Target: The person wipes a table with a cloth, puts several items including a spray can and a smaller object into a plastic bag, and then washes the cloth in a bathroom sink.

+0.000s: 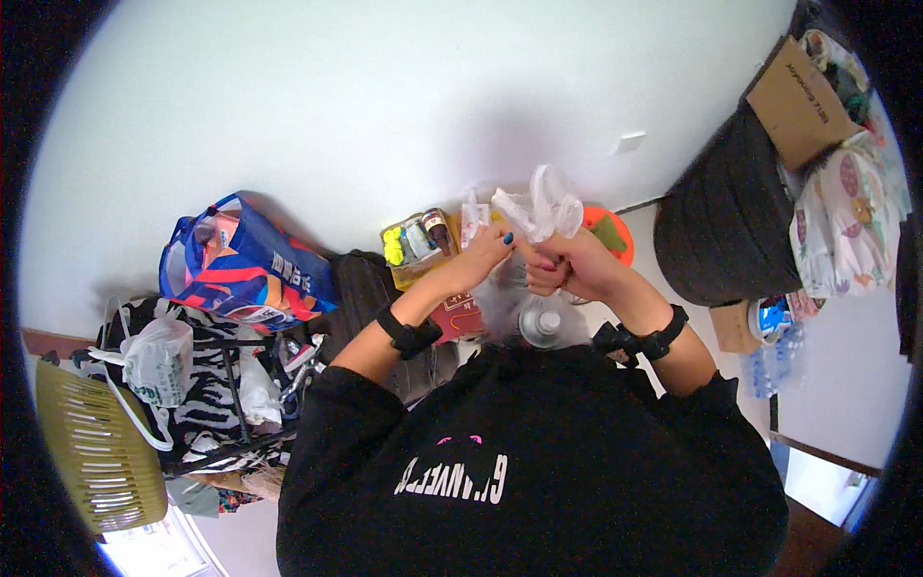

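One translucent plastic bag (544,204), its white top bunched just beyond the fingers; two hands together at its neck, left hand (490,250) and right hand (584,265) each pinched on it, and one clear bottle (544,325) between them and the chest, inside the bag or behind it not determinable. Near the left hand, one box (418,275) of small items; just past the right, one orange round item (623,231) and, farther right, one black ribbed bulk (723,216) limit sideways room, whereas bare white wall (385,106) spreads ahead.
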`<state>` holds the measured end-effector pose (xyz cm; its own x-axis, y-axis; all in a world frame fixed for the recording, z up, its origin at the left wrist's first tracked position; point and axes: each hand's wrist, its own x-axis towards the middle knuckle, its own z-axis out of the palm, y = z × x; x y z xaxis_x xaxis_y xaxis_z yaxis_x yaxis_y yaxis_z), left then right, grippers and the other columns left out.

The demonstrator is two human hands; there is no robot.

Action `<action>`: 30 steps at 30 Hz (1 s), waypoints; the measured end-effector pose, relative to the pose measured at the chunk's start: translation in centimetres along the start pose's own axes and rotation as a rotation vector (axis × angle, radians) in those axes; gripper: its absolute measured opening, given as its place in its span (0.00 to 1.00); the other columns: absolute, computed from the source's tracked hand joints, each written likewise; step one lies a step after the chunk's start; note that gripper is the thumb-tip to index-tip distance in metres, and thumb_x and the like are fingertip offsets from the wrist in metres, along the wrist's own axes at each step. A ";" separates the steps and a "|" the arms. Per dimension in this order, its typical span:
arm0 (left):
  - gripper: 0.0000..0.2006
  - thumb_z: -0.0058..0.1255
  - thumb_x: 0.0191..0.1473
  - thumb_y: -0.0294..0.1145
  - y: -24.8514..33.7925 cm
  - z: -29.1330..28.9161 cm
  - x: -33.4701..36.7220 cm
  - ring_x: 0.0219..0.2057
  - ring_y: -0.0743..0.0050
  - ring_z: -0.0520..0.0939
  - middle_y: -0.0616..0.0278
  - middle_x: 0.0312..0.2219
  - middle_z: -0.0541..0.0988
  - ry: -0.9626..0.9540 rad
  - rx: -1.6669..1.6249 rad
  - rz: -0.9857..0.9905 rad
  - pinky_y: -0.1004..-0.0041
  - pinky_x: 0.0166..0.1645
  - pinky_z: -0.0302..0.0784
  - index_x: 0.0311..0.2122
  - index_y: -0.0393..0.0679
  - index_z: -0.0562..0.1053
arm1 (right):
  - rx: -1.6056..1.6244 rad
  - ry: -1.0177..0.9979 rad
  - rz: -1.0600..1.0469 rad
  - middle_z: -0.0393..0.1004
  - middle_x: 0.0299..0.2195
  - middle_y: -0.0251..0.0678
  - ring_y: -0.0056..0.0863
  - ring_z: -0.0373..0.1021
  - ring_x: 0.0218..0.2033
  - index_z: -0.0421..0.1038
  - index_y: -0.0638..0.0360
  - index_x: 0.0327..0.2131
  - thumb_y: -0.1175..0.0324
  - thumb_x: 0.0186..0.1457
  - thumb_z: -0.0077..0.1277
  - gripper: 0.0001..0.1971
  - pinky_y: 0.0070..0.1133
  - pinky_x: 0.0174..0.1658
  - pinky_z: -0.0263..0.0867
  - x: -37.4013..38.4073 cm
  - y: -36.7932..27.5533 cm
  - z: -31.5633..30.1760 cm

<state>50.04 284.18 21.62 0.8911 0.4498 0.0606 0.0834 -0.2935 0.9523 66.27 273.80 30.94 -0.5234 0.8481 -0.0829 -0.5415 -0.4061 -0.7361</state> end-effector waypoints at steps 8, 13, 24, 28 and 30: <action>0.22 0.25 0.58 0.50 -1.1 0.3 -2.3 0.33 0.76 0.69 0.63 0.30 0.69 0.025 -0.485 -0.276 0.76 0.41 0.65 0.38 0.39 0.64 | 0.070 0.191 -0.066 0.42 0.09 0.22 0.16 0.38 0.11 0.50 0.52 0.15 0.64 0.54 0.34 0.16 0.17 0.18 0.38 -0.6 -1.1 -1.0; 0.22 0.28 0.57 0.50 2.0 2.7 -4.8 0.30 0.71 0.73 0.59 0.28 0.71 -0.151 -0.509 -0.151 0.75 0.36 0.67 0.40 0.39 0.61 | 0.103 0.301 -0.192 0.42 0.09 0.22 0.16 0.38 0.11 0.50 0.53 0.15 0.62 0.55 0.33 0.16 0.17 0.17 0.36 -0.9 -0.6 -2.0; 0.23 0.38 0.56 0.35 5.3 7.3 -2.3 0.51 0.62 0.64 0.50 0.48 0.65 -0.524 -0.112 0.031 0.69 0.55 0.56 0.54 0.37 0.54 | -0.084 0.498 -0.201 0.52 0.14 0.24 0.14 0.47 0.13 0.58 0.57 0.22 0.67 0.53 0.42 0.10 0.14 0.18 0.41 0.1 1.5 1.0; 0.24 0.41 0.53 0.33 8.8 5.9 -3.0 0.52 0.55 0.63 0.47 0.50 0.62 -0.694 0.214 0.061 0.68 0.57 0.54 0.53 0.35 0.55 | -0.469 0.594 -0.151 0.57 0.17 0.24 0.13 0.50 0.15 0.63 0.57 0.27 0.69 0.52 0.46 0.04 0.13 0.19 0.45 -1.4 1.7 0.8; 0.19 0.43 0.51 0.30 9.9 2.8 -3.3 0.47 0.59 0.69 0.48 0.43 0.70 -0.865 0.057 0.091 0.68 0.53 0.61 0.48 0.33 0.63 | -0.445 0.527 -0.127 0.57 0.17 0.23 0.12 0.51 0.15 0.64 0.56 0.28 0.69 0.51 0.47 0.04 0.13 0.19 0.45 -1.7 2.0 0.2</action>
<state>49.20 277.39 30.03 0.9195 -0.3693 -0.1346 -0.0032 -0.3495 0.9369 65.93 271.44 29.77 -0.0241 0.9774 -0.2102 -0.1972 -0.2108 -0.9574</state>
